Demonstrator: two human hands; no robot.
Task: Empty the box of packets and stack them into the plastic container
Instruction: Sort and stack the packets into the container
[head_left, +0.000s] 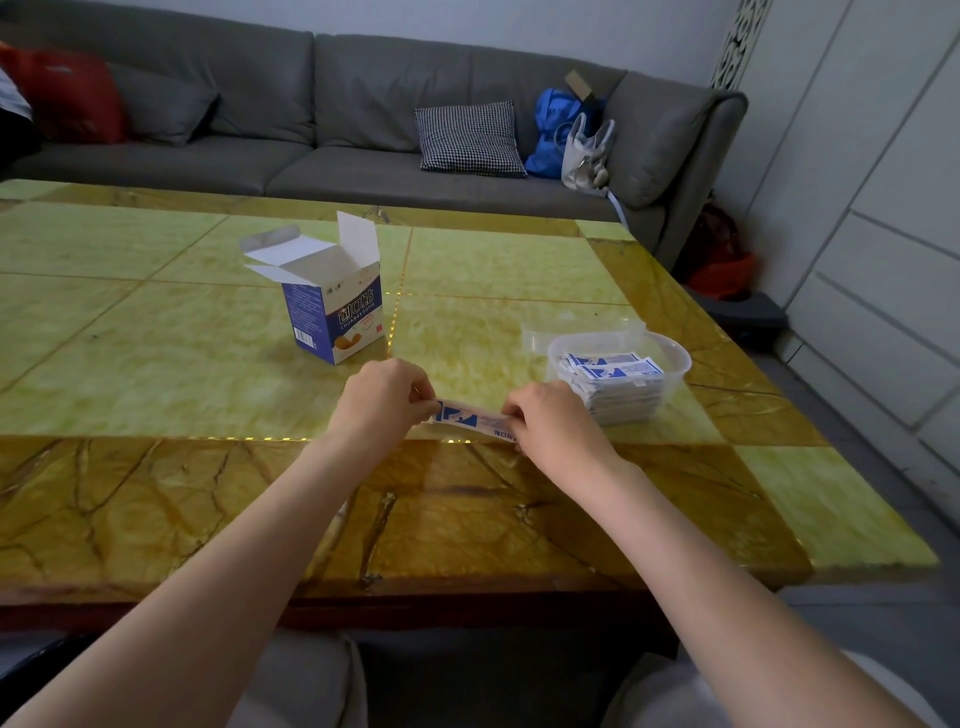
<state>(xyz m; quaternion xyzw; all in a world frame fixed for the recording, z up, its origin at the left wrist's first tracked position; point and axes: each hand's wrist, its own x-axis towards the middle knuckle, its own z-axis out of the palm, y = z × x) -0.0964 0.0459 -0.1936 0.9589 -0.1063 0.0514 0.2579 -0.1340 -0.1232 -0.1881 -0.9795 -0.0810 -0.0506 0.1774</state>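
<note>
You pinched a plaster packet (470, 420) by its ends, left hand (382, 402) and right hand (550, 423) both gripping it just above the counter (156, 364), probably to square it before stacking. The plastic container (675, 358) beside your right hand already held a stack. The opened box (335, 312) read "CHUANGKOUTIE".

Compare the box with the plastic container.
The box is opaque blue-and-white card with print; the container is clear plastic. The box stands tall with its flaps open, left of the hands; the container is low and round-cornered, to the right. The container holds a stack of packets; what the box holds cannot be seen. Both sit open on the table.
</note>
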